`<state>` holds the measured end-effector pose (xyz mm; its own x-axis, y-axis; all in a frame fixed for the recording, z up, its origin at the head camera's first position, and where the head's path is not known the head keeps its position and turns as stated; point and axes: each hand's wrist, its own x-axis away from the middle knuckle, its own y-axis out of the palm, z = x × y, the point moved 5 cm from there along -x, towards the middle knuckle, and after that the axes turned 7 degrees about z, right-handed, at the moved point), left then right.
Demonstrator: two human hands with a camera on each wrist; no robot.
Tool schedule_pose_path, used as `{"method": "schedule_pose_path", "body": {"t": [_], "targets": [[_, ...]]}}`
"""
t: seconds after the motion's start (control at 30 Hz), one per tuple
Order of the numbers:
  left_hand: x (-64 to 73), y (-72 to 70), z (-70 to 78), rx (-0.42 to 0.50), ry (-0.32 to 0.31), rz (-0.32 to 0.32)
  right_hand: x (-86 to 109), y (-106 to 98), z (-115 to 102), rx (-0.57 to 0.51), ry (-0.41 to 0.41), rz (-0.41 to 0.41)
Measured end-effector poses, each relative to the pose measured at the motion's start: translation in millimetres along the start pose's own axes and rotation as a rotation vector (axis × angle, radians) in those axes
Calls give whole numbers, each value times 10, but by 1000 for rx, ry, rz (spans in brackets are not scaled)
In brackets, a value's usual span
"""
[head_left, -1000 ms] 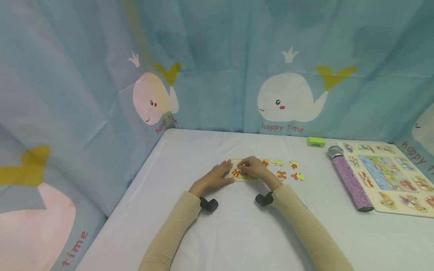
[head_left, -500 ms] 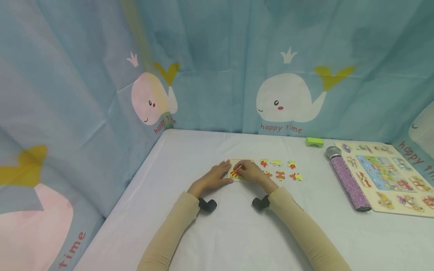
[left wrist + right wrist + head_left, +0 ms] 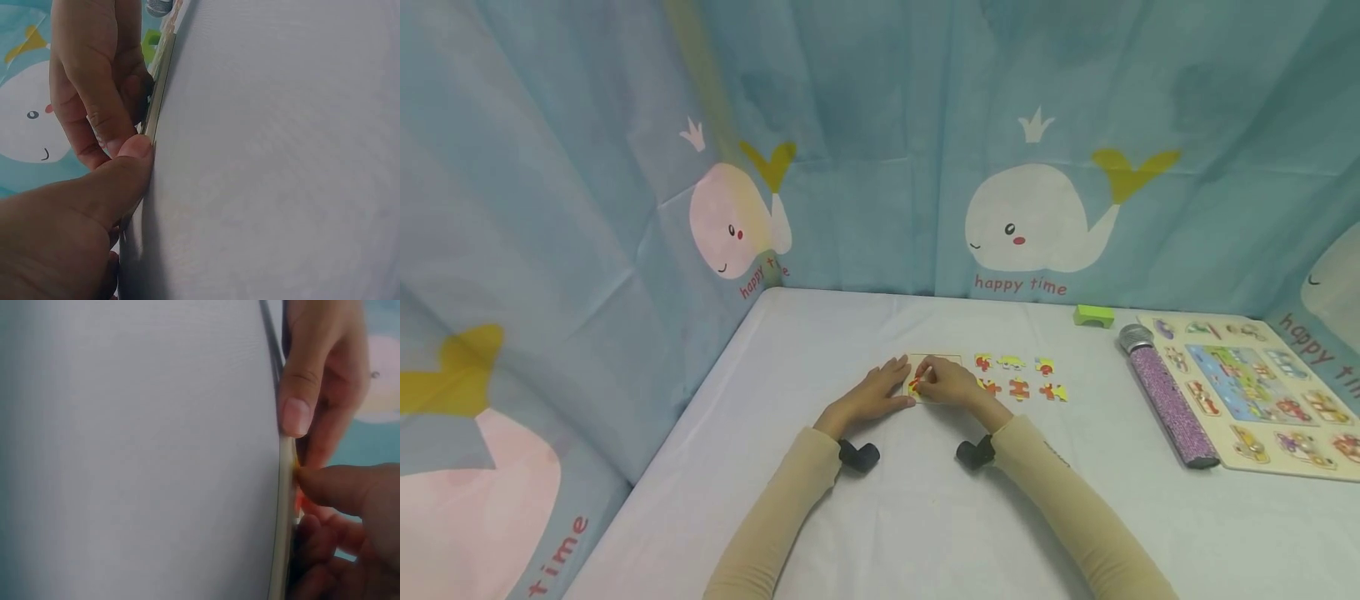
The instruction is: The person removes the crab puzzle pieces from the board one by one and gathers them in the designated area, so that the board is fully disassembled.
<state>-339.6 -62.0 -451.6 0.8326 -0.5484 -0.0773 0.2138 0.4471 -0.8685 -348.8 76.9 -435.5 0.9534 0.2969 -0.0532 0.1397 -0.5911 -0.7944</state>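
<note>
A thin wooden jigsaw board point(image 3: 955, 357) lies on the white table in front of me. My left hand point(image 3: 876, 393) rests at its left side with fairly straight fingers, and the thumb point(image 3: 136, 147) touches the near edge. Over the board, my right hand point(image 3: 952, 382) pinches a red and yellow puzzle piece point(image 3: 915, 386) at the left part of the tray. Seen from the right wrist, that thumb point(image 3: 322, 486) meets a bit of yellow and red just above the board's edge. Most of the board's inside is hidden by the right hand.
Several loose puzzle pieces point(image 3: 1018, 389) lie in two rows right of the board. Farther right are a purple glitter microphone point(image 3: 1172, 404), a green block point(image 3: 1093, 316) and a large wooden peg puzzle point(image 3: 1221, 446). A whale-print curtain point(image 3: 865, 208) borders the table.
My right hand has shifted slightly left over the board, and its fingertips now sit at the board's left part. The left hand stays in place.
</note>
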Motion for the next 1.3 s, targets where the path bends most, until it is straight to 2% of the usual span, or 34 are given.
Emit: {"method": "schedule_pose_path", "body": {"t": [0.3,0.67,1.0,1.3], "targets": [[1,15,-5,-7,-6,-6,-21,25,44,2,-8,6],[7,21,-43,-9,-19,1,18,57,-53,-12,-88,25],[10,75,-72,-10,-35,-17,55,96,-43,9,-72,41],[-10,36,-45,-23,-16,-11,47,50,-80,7,-73,43]]}}
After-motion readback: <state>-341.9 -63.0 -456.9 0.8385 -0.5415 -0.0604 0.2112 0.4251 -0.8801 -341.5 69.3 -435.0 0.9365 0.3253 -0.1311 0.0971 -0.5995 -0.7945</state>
